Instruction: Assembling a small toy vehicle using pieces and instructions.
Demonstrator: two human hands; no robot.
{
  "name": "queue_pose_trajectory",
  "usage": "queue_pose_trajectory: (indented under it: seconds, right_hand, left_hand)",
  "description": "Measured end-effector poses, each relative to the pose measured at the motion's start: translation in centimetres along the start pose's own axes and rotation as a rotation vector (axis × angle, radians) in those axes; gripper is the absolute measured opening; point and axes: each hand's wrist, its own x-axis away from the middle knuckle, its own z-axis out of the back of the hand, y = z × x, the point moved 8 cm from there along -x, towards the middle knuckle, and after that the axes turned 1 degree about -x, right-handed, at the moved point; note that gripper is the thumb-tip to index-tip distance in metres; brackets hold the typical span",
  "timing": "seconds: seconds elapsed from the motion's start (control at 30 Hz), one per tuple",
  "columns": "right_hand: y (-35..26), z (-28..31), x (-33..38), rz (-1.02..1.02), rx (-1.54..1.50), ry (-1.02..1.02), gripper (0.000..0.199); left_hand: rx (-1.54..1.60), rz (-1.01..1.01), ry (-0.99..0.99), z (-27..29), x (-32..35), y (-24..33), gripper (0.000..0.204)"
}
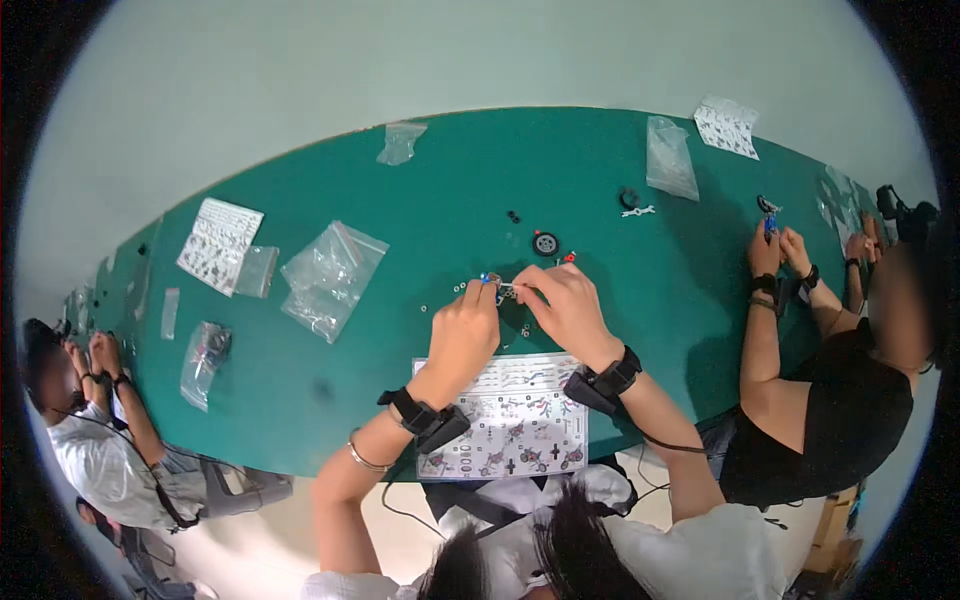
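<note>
Above the instruction sheet [490, 435], my two hands meet over the green table. My left hand [465, 325] is closed on a small blue and silver model part [489, 279]. Pinched in the fingers of my right hand [565, 308] is a thin, light metal rod-like piece [508, 285], its end against the model part; its exact kind is too small to make out. Just beyond my right hand lie a black toy wheel [545, 244] and a small red piece [570, 257]. Several tiny nuts or rings [526, 330] are scattered around both hands.
Clear plastic bags [333, 280] and a printed sheet [221, 245] lie to the left. A black tire [628, 198] and a white wrench [638, 211] sit farther right. Beyond them is another plastic bag [670, 158]. A co-worker [825, 400] at right holds a blue model; others sit at left.
</note>
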Motion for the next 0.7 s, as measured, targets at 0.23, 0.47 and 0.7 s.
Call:
queue_pose_trajectory:
  seconds: [0.23, 0.47, 0.7]
  right_hand:
    - [-0.2, 1.7, 0.2, 0.167, 0.089, 0.219, 0.005]
    - [4.2, 1.8, 0.5, -0.089, -0.154, 0.149, 0.004]
    - [6.8, 1.7, 1.2, -0.093, -0.194, 0.236, 0.009]
  left_hand:
    - [-0.145, 0.101, -0.071, -0.8, -1.9, 1.6, 0.024]
    - [-0.061, 0.239, -0.042, -1.5, -3.3, 3.7, 0.022]
    - [-0.050, 0.284, 0.047, -3.9, -2.1, 2.7, 0.024]
